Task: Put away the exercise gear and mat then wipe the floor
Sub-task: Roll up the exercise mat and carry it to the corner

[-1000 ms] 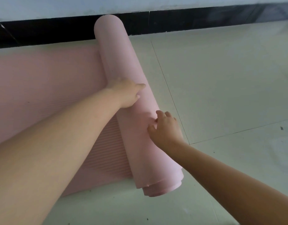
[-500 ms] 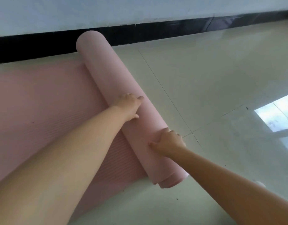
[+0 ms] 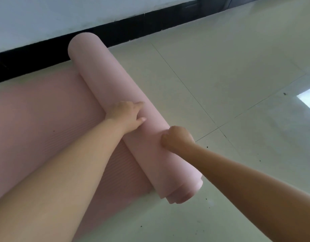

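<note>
Roll [image 3: 115, 95] advanced; left hand [image 3: 125, 116] flat atop, right hand [image 3: 177, 139] gripping.

Two bare forearms (no sleeves visible)

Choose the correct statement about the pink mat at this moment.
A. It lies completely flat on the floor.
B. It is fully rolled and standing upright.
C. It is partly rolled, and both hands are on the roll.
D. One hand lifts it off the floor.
C. The pink mat is rolled at one end while its flat part still lies on the floor; the left hand and right hand both rest on the roll.
</note>
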A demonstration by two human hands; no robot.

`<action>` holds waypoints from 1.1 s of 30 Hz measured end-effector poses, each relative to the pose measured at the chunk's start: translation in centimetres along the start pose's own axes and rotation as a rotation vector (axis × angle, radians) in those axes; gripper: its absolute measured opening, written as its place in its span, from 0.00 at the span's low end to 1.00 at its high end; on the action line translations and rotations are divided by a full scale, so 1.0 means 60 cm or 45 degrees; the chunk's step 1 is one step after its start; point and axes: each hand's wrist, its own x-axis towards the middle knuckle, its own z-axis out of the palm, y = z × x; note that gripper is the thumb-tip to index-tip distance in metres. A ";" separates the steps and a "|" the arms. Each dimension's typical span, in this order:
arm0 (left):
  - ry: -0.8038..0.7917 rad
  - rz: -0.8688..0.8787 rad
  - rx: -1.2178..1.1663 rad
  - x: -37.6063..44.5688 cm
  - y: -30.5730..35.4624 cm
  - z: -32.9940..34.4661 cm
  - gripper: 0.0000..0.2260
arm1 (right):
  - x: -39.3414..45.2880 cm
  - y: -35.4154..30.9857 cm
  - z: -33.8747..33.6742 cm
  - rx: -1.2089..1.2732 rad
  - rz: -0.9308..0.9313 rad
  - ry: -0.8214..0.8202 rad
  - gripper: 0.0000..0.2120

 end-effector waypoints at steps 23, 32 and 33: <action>-0.527 -0.562 -0.211 -0.151 -0.047 0.043 0.28 | -0.057 -0.019 0.079 0.334 -0.142 -0.393 0.16; -0.205 -0.718 -0.270 -0.178 -0.042 0.064 0.22 | -0.097 -0.040 0.097 0.275 -0.395 -0.447 0.17; -0.180 -0.712 -0.278 -0.181 -0.043 0.065 0.22 | -0.098 -0.040 0.100 0.287 -0.397 -0.417 0.18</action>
